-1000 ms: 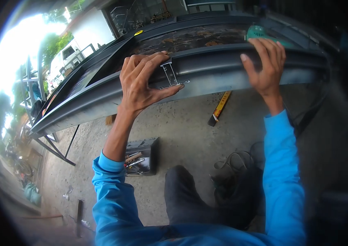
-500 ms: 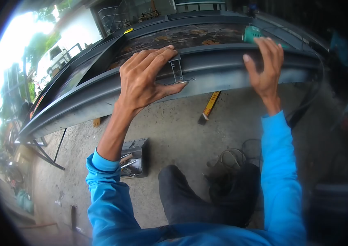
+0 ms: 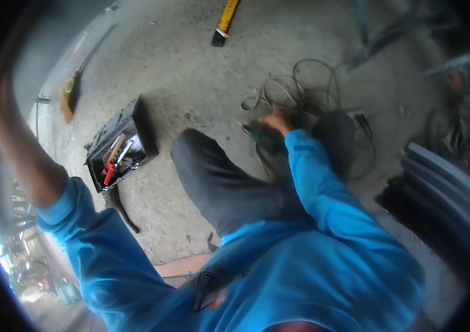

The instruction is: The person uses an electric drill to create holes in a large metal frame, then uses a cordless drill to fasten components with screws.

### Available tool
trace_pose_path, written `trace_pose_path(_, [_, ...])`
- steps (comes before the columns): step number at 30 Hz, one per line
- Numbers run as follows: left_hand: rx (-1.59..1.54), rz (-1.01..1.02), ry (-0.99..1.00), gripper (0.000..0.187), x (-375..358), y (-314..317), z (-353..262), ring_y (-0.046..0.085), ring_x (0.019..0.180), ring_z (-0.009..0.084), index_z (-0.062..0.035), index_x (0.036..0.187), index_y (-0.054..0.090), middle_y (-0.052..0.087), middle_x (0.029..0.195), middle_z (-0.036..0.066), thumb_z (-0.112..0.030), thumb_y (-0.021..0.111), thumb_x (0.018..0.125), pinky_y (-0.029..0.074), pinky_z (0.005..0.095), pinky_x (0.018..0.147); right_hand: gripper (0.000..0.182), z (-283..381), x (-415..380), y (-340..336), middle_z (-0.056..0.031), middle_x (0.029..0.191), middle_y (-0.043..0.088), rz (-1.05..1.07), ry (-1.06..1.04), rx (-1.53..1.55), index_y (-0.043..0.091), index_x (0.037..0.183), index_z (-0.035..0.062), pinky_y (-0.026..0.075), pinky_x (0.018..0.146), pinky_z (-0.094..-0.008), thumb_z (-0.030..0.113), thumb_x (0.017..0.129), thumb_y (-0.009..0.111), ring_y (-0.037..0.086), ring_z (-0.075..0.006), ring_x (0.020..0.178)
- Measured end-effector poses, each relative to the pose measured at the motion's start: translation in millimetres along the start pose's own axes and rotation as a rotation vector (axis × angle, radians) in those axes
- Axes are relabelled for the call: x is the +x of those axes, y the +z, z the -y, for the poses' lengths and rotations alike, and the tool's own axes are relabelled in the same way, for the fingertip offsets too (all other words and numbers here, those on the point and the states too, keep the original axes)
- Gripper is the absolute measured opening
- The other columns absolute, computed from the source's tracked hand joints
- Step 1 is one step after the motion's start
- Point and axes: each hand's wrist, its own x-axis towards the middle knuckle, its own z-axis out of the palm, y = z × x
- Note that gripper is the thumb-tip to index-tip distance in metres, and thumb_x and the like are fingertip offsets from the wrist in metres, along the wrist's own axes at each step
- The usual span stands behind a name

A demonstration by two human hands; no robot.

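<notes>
Concrete floor [image 3: 163, 66] bears green tool [image 3: 266, 141] near right hand [image 3: 277, 119].

A workshop, by the look of it: a bare concrete floor [image 3: 174, 77], an open toolbox [image 3: 147, 133] full of hand tools at left, a broom [image 3: 67, 98] beyond it, looped cable [image 3: 271, 83] farther right, and stacked metal lengths [image 3: 451, 188] at near right.
</notes>
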Motion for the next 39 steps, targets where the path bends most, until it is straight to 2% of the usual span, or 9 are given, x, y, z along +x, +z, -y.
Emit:
trace_pose_path(3, [0.049, -0.050, 0.122, 0.054, 11, -2, -19, 0.069, 0.088, 0.0216, -0.0012, 0.106, 0.068, 0.071, 0.100, 0.010, -0.031, 0.086, 0.065, 0.055, 0.0280, 0.074, 0.094, -97, 23, 136, -0.0258, 0.128, 0.054, 0.099, -0.256, 0.001, 0.033, 0.141, -0.0021, 0.041, 0.103, -0.0452, 0.041, 0.071, 0.077, 0.055, -0.0393, 0.117])
trace_pose_path(4, [0.139, -0.124, 0.231, 0.054, 4, -9, -5, 0.069, 0.088, 0.0219, -0.0009, 0.106, 0.068, 0.071, 0.100, 0.010, -0.031, 0.086, 0.065, 0.055, 0.0285, 0.074, 0.074, -130, 26, 219, -0.0210, 0.154, 0.022, -0.170, -0.261, 0.111, 0.024, 0.149, 0.0066, 0.009, 0.118, -0.0483, 0.041, 0.091, 0.055, 0.017, -0.0372, 0.143])
trace_pose_path(5, [0.219, -0.175, 0.329, 0.054, 5, -13, -8, 0.069, 0.088, 0.0223, -0.0007, 0.106, 0.068, 0.071, 0.101, 0.010, -0.031, 0.086, 0.065, 0.055, 0.0289, 0.074, 0.063, -51, -34, 97, -0.0194, 0.157, 0.010, -0.077, -0.534, -0.448, 0.023, 0.150, 0.0104, -0.003, 0.118, -0.0477, 0.039, 0.098, 0.042, 0.001, -0.0368, 0.145])
trace_pose_path(8, [0.251, -0.174, 0.357, 0.061, 25, -11, -27, 0.069, 0.088, 0.0220, -0.0040, 0.103, 0.069, 0.071, 0.102, 0.010, -0.044, 0.084, 0.061, 0.056, 0.0324, 0.076, 0.050, -53, -56, 86, -0.0271, 0.149, 0.028, 0.254, -0.316, -0.475, 0.036, 0.145, 0.0193, 0.010, 0.113, -0.0615, 0.032, 0.096, 0.035, 0.022, -0.0482, 0.138])
trace_pose_path(14, [0.257, -0.110, 0.250, 0.066, 26, -3, -33, 0.068, 0.096, 0.0280, -0.0003, 0.107, 0.067, 0.070, 0.104, 0.015, -0.033, 0.090, 0.055, 0.055, 0.0387, 0.086, 0.047, -122, -13, 87, -0.0320, 0.143, 0.034, 0.089, -0.445, -0.520, 0.038, 0.143, 0.0186, 0.015, 0.107, -0.0705, 0.024, 0.096, 0.033, 0.028, -0.0541, 0.133])
trace_pose_path(17, [0.255, -0.119, 0.240, 0.064, 28, -5, -37, 0.068, 0.095, 0.0269, -0.0018, 0.106, 0.067, 0.070, 0.104, 0.013, -0.033, 0.089, 0.055, 0.055, 0.0377, 0.085, 0.052, -127, -10, 82, -0.0255, 0.134, 0.048, -0.339, -0.832, -1.174, 0.033, 0.147, 0.0247, 0.014, 0.108, -0.0677, 0.034, 0.096, 0.039, 0.044, -0.0452, 0.125])
trace_pose_path(22, [0.245, -0.124, 0.199, 0.061, 29, -7, -38, 0.069, 0.094, 0.0258, -0.0029, 0.104, 0.067, 0.070, 0.104, 0.012, -0.032, 0.089, 0.055, 0.055, 0.0362, 0.083, 0.053, -43, -32, 21, -0.0264, 0.131, 0.050, 0.364, -0.824, -0.950, 0.039, 0.142, 0.0155, 0.026, 0.103, -0.0675, 0.031, 0.092, 0.045, 0.048, -0.0430, 0.123])
trace_pose_path(27, [0.264, -0.101, 0.183, 0.058, 34, -6, -35, 0.069, 0.093, 0.0249, -0.0033, 0.103, 0.067, 0.070, 0.105, 0.011, -0.030, 0.088, 0.056, 0.055, 0.0345, 0.081, 0.080, 50, -67, -108, -0.0222, 0.125, 0.057, 0.376, -0.625, -0.182, 0.042, 0.141, 0.0118, 0.044, 0.095, -0.0494, 0.034, 0.070, 0.072, 0.055, -0.0433, 0.113])
trace_pose_path(39, [0.281, -0.138, 0.237, 0.060, 30, -6, -36, 0.067, 0.085, 0.0221, -0.0052, 0.100, 0.067, 0.070, 0.102, 0.008, -0.041, 0.085, 0.056, 0.055, 0.0333, 0.073, 0.062, 145, -294, -338, -0.0137, 0.097, 0.069, -0.155, -0.647, 1.081, 0.055, 0.124, 0.0027, 0.053, 0.077, -0.0375, 0.011, 0.064, 0.070, 0.066, -0.0250, 0.082])
